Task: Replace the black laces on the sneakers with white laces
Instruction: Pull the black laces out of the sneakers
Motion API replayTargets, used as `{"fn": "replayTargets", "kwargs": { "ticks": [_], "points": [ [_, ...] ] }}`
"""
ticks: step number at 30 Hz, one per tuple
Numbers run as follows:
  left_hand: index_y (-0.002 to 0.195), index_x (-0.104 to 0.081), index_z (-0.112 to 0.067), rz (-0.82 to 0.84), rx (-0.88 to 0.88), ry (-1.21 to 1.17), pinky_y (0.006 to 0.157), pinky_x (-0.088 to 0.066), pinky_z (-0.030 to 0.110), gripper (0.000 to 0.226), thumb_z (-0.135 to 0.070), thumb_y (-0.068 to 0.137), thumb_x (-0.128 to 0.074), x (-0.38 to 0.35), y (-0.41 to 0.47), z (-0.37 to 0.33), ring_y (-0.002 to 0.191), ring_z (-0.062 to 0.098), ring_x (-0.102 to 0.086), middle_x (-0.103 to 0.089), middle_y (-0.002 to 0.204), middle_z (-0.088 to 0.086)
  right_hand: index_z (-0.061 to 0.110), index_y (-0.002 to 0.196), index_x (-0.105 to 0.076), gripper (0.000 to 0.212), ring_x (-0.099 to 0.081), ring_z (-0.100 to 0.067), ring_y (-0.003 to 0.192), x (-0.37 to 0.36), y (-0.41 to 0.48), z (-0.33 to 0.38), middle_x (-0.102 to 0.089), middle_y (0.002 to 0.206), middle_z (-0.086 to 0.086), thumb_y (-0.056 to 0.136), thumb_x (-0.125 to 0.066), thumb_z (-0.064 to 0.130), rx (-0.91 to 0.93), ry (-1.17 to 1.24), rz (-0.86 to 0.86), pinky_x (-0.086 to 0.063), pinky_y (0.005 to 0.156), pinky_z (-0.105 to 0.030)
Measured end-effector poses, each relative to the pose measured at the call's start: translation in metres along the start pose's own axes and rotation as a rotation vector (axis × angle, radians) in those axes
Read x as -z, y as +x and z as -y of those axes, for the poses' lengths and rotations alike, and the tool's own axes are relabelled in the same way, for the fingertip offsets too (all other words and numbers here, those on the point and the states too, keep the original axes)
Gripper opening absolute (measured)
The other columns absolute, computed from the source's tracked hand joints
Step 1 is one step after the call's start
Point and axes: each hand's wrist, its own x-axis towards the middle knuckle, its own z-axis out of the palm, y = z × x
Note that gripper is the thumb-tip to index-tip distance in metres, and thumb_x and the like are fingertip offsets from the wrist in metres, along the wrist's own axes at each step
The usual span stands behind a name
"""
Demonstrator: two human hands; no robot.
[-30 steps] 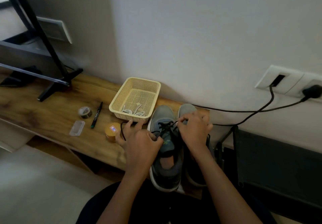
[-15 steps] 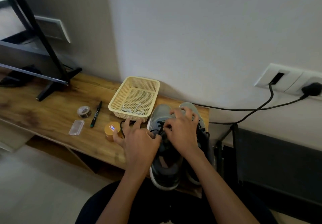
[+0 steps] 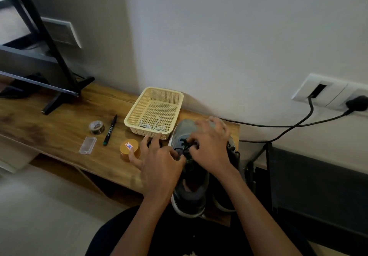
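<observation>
Your sneakers (image 3: pixel 189 198) sit side by side at the right end of the tabletop (image 3: pixel 59 132). They run lengthwise front to back, toes at the wall, heels poking over the near edge toward you. Your left hand (image 3: pixel 161 168) and right hand (image 3: pixel 211 148) each pinch the left shoe's black lace (image 3: pixel 186 145), almost touching. The white laces (image 3: pixel 151 125) lie in the basket (image 3: pixel 137 114) beside the toes.

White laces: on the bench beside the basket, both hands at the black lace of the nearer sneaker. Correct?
No. The head view shows the white laces inside the basket, not beside it. The rest holds: left hand and right hand are at the sneaker's black lace.
</observation>
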Motion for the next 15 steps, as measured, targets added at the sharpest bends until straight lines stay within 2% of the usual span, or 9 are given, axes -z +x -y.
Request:
{"fn": "replayTargets", "kwargs": {
  "ticks": [3,5,8,12,15],
  "points": [
    [0.076,-0.069,-0.034,0.008,0.018,-0.043,0.109,0.002,0.05,0.016,-0.05,0.074,-0.068,0.0,0.0,0.001,0.141,0.017,-0.012,-0.035,0.148,-0.01,0.02,0.097,-0.072,0.018,-0.011,-0.029,0.139,-0.008,-0.005,0.006,-0.037,0.145,0.003,0.084,-0.059,0.023,0.042,-0.108,0.175,0.002,0.111,-0.052],
    [0.072,-0.066,-0.033,0.014,0.025,-0.055,0.109,0.001,0.05,0.016,-0.048,0.074,-0.07,0.0,0.001,0.0,0.14,0.018,-0.014,-0.037,0.146,-0.011,0.019,0.098,-0.072,0.019,-0.012,-0.029,0.139,-0.01,-0.005,0.006,-0.04,0.143,0.003,0.087,-0.057,0.024,0.044,-0.128,0.18,0.001,0.111,-0.052],
    [0.069,-0.067,-0.031,0.013,0.022,-0.068,0.11,-0.003,0.051,0.016,-0.045,0.074,-0.071,0.0,0.002,-0.002,0.139,0.017,-0.017,-0.041,0.143,-0.012,0.02,0.093,-0.074,0.016,-0.021,-0.03,0.136,-0.01,-0.003,0.004,-0.05,0.132,0.003,0.087,-0.059,0.022,0.021,-0.115,0.079,0.0,0.11,-0.053],
    [0.065,-0.067,-0.03,0.027,0.037,-0.083,0.11,-0.004,0.051,0.016,-0.043,0.074,-0.071,0.002,0.002,-0.005,0.139,0.017,-0.017,-0.042,0.142,-0.013,0.018,0.068,-0.073,0.007,-0.044,-0.033,0.118,-0.01,-0.001,-0.001,-0.063,0.108,-0.002,0.075,-0.072,0.016,-0.063,-0.077,-0.15,-0.018,0.105,-0.058],
    [0.057,-0.06,-0.031,0.029,0.044,-0.109,0.11,-0.005,0.05,0.022,-0.041,0.073,-0.071,0.002,0.003,-0.004,0.138,0.016,-0.018,-0.043,0.141,-0.014,0.02,0.077,-0.072,0.006,-0.043,-0.025,0.108,-0.002,0.005,-0.014,-0.062,0.104,0.004,0.08,-0.067,0.022,-0.248,-0.079,-0.28,-0.022,0.1,-0.047]
  ]
}}
